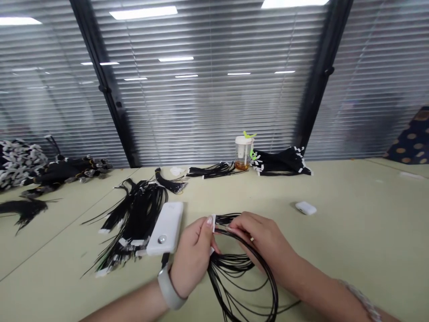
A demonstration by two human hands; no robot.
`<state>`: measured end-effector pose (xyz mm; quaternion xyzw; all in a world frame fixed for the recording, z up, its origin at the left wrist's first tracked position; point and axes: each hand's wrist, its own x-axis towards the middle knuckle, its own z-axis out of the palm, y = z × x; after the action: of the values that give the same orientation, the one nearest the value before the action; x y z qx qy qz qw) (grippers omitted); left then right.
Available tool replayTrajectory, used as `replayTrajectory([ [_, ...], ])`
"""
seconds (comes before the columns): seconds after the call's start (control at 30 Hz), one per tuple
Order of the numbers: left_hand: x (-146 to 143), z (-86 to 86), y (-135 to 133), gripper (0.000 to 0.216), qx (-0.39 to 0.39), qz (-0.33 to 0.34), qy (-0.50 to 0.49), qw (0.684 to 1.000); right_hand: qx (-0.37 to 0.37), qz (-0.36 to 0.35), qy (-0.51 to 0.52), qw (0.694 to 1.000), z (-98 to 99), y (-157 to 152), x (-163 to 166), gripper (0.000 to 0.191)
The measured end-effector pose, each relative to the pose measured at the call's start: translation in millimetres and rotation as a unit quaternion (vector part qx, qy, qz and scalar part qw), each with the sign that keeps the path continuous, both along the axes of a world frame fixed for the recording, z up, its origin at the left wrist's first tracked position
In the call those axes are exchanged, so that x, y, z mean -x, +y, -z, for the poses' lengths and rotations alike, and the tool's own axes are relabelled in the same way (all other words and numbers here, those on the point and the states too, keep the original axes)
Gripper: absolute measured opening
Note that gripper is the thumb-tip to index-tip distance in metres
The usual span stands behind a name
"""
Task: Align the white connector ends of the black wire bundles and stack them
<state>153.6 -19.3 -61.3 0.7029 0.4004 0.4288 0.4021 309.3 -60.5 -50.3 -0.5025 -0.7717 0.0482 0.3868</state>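
My left hand (193,257) and my right hand (263,239) meet over the pale green table (351,241), both closed on a bundle of thin black wires (244,277) that loops down toward me. The left thumb and fingers pinch the small white connector end of the bundle (213,222). My right fingers pinch the same wires just to the right of it. A pale band sits on my left wrist. A white power bank (166,228) lies just left of my left hand, resting on a spread of black wire bundles (134,214).
More black wire bundles lie at the far left (63,170), at the back centre (214,170) and back right (284,162). A clear cup with amber liquid (243,153) stands by the blinds. A small white case (305,208) lies right of my hands.
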Motion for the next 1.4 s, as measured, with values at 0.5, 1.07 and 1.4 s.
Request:
replayTrajectory([
  [0.5, -3.0, -0.6, -7.5, 0.046, -0.018, 0.008, 0.003, 1.0, -0.083, -0.068, -0.134, 0.985, -1.2, -7.1, -11.5, 0.019],
  [1.07, 0.0, 0.4, -8.8, 0.04, -0.039, 0.029, 0.025, 0.999, -0.075, -0.066, -0.162, 0.982, -3.2, -10.1, -14.8, 0.02],
  [1.4, 2.6, 2.3, -8.3, 0.04, -0.055, 0.057, 0.051, 0.996, -0.179, -0.04, -0.218, 0.959, 4.7, -8.1, -4.9, 0.026],
])
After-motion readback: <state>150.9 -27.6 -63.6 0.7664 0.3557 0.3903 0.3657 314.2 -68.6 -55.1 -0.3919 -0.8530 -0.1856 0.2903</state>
